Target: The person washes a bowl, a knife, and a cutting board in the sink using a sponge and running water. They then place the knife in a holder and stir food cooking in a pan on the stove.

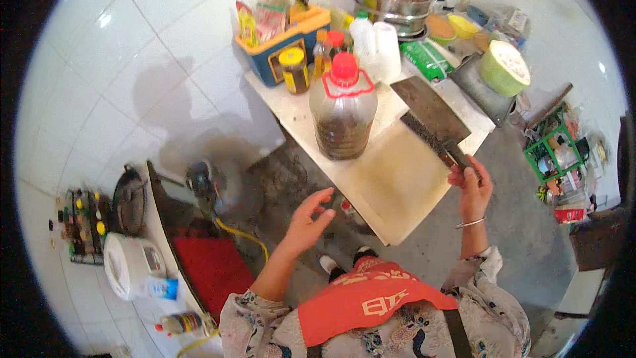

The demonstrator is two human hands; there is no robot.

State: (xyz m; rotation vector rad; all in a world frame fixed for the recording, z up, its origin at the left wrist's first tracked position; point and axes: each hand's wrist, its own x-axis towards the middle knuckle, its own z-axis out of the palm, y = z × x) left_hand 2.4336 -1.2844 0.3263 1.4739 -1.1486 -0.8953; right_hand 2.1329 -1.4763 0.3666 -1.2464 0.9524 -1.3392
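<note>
My right hand (474, 189) grips the handle of a broad cleaver (432, 110). Its dark blade points away over the far right corner of a beige cutting board (396, 176), and a dark shadow lies beside it. My left hand (310, 220) hangs off the table's left edge, fingers apart and holding nothing. Behind the board stands a big clear jug (344, 116) with a red cap and dark contents. A cut pale green melon (506, 69) sits at the far right on a dark flat surface.
Along the table's back are a blue-and-orange basket (267, 66) of packets, a yellow-lidded jar (293, 69), white bottles, a green packet (427, 59) and a stacked steel steamer (392, 1). Left stand a white rice cooker (132, 265) and a wok (129, 199); right, a green crate (558, 149).
</note>
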